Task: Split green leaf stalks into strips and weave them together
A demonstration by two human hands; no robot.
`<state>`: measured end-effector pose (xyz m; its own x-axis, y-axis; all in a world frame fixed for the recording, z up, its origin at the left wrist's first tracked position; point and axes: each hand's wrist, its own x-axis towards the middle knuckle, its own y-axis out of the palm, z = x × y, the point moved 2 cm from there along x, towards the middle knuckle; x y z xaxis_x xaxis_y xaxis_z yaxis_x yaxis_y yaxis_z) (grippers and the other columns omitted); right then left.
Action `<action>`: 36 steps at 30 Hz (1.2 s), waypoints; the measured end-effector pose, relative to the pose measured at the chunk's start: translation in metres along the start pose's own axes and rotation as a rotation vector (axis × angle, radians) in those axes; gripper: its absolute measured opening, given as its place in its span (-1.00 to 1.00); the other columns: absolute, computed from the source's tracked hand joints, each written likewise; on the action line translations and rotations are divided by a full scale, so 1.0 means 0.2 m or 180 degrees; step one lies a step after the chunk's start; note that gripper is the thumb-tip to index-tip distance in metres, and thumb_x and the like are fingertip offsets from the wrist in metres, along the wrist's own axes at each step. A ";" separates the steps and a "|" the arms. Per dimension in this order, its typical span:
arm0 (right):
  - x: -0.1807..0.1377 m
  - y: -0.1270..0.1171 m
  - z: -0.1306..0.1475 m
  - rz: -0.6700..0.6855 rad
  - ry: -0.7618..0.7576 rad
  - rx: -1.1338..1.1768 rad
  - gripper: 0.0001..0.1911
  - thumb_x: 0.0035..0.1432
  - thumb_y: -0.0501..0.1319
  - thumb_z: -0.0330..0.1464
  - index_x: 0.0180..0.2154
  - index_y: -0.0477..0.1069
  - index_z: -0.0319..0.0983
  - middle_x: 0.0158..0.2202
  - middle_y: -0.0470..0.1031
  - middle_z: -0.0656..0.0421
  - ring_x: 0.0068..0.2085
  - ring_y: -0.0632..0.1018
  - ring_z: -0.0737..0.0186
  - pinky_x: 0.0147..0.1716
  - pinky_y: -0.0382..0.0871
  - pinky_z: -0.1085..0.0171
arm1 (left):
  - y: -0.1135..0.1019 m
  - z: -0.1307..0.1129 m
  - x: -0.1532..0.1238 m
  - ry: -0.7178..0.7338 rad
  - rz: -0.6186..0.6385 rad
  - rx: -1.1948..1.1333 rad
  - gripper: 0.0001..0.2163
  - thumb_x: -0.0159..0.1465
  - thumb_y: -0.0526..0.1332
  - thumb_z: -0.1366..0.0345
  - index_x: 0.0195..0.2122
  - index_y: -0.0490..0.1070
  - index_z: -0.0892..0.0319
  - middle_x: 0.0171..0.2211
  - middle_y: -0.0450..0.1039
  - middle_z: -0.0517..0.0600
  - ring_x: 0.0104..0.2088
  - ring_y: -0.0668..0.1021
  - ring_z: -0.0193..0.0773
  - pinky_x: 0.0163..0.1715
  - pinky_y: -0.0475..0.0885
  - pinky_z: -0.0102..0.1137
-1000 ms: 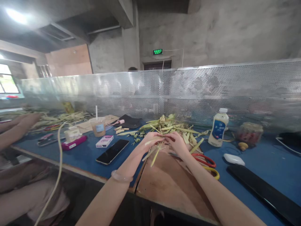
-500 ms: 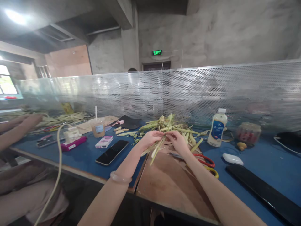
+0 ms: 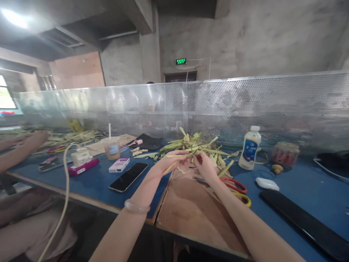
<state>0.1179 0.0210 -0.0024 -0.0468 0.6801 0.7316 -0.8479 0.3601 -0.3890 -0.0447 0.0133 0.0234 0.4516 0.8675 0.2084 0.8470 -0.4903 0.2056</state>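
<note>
My left hand [image 3: 169, 164] and my right hand [image 3: 205, 165] meet above a brown board [image 3: 188, 207] on the blue table. Both are closed on pale green leaf strips [image 3: 180, 155] that stick out leftward and upward between the fingers. A clear bangle [image 3: 135, 206] sits on my left wrist. Just beyond the hands lies a pile of cut green leaves [image 3: 195, 145].
Red and yellow scissor handles [image 3: 236, 189] lie right of my right hand. A black phone [image 3: 128, 176], a pink-white box [image 3: 119, 165] and a drink cup [image 3: 111, 147] are to the left; a white bottle [image 3: 249, 148], a white case [image 3: 267, 183] and a black bar [image 3: 302, 218] to the right. Another person's arms [image 3: 19, 145] work far left.
The strips that hung down from my hands over the board are now lifted and lie level between the fingers. Both hands have stayed above the board.
</note>
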 end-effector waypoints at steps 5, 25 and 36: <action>-0.01 0.02 0.00 0.0058 0.0195 0.0258 -0.84 0.04 0.06 -0.25 -0.40 0.28 -0.22 -0.53 0.40 0.18 -0.51 0.44 0.25 -0.47 0.31 0.29 | -0.05 -0.01 0.00 -0.0099 -0.0247 -0.0183 -0.68 0.02 0.25 0.50 -0.16 0.37 0.31 -0.31 0.49 0.15 -0.36 0.54 -0.27 -0.26 0.39 -0.38; -0.05 0.06 0.09 -0.0091 0.0519 0.0749 -0.81 0.01 0.08 -0.22 -0.40 0.27 -0.21 -0.54 0.43 0.18 -0.58 0.45 0.27 -0.60 0.35 0.32 | 0.06 0.04 0.06 0.0878 -0.0528 0.0527 -0.66 0.06 0.23 0.25 -0.14 0.33 0.27 -0.26 0.45 0.09 -0.25 0.49 -0.23 -0.20 0.37 -0.30; -0.06 0.05 0.11 -0.0252 0.0611 0.0929 -0.79 0.01 0.10 -0.20 -0.38 0.27 -0.21 -0.57 0.41 0.19 -0.59 0.45 0.27 -0.62 0.34 0.33 | 0.03 0.04 0.06 0.0599 -0.1006 0.1164 -0.79 0.09 0.10 0.34 -0.33 0.48 0.26 -0.36 0.49 0.04 -0.33 0.49 -0.25 -0.37 0.36 -0.41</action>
<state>0.0980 0.0023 -0.0030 0.1017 0.7750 0.6237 -0.9613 0.2379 -0.1388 -0.0308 0.0215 0.0191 0.1280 0.9220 0.3654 0.9917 -0.1163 -0.0542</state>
